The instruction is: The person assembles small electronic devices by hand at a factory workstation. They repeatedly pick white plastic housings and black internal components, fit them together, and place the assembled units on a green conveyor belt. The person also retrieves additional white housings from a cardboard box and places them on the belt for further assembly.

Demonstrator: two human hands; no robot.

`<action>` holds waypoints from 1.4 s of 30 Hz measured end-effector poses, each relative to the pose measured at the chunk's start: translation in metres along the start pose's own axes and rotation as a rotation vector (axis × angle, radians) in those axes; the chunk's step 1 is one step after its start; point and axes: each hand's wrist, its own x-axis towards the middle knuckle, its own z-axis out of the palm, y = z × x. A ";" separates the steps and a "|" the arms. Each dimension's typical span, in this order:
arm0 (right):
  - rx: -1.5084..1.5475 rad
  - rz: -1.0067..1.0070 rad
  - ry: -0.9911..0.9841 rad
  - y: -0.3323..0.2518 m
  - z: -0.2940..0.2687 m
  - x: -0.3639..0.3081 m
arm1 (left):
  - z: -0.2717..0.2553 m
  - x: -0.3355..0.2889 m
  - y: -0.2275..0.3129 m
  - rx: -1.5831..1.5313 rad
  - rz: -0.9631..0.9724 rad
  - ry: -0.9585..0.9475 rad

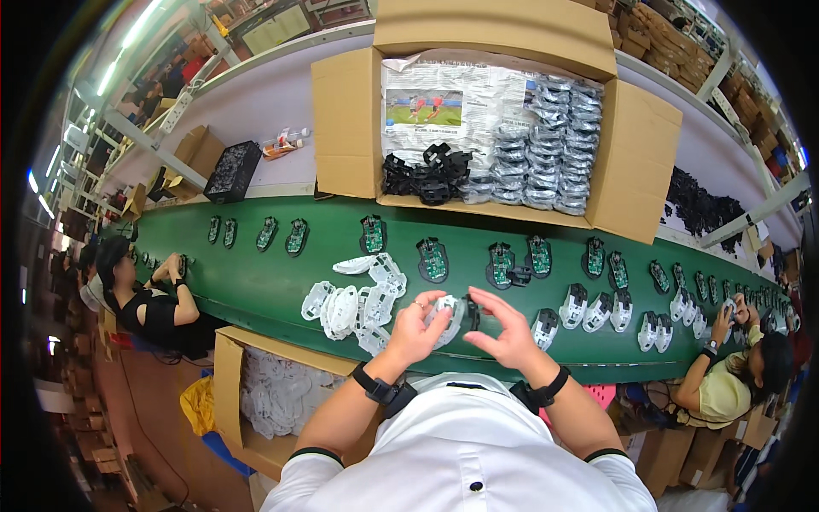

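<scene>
Over the front of the green table, my left hand (411, 334) is closed on a white plastic mouse shell (450, 322), gripping it with thumb and fingers. My right hand (507, 331) pinches a small black plastic part (471, 312) close beside the shell; whether the two touch I cannot tell. A loose pile of white mouse shells (341, 312) lies left of my hands. To the right stand white shells with black inserts (573, 305). Beyond my hands, mouse bases with green circuit boards (432, 259) sit in a row.
An open carton (636, 149) behind the table holds black plastic parts (431, 173) and stacks of bagged grey pieces (554, 145). Another carton (229, 380) with clear plastic stands at my lower left. Co-workers sit left (162, 311) and right (725, 375) along the green table (256, 286).
</scene>
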 end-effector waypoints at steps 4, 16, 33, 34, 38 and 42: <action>-0.126 -0.173 -0.057 0.007 0.004 -0.004 | 0.006 -0.004 0.021 0.139 0.154 -0.023; 0.350 0.321 -0.191 0.022 0.004 -0.012 | 0.017 -0.004 0.058 0.390 0.222 -0.121; 0.438 0.615 -0.005 0.042 0.006 -0.013 | 0.041 0.027 -0.013 0.093 -0.167 0.051; 0.423 0.609 0.005 0.043 0.007 -0.011 | 0.040 0.030 -0.020 0.077 -0.214 0.031; 0.195 0.621 0.088 0.082 0.000 -0.006 | 0.025 0.028 -0.040 0.517 0.153 0.032; -0.667 0.665 0.059 0.113 -0.046 -0.015 | -0.027 -0.003 -0.064 1.157 0.202 -0.173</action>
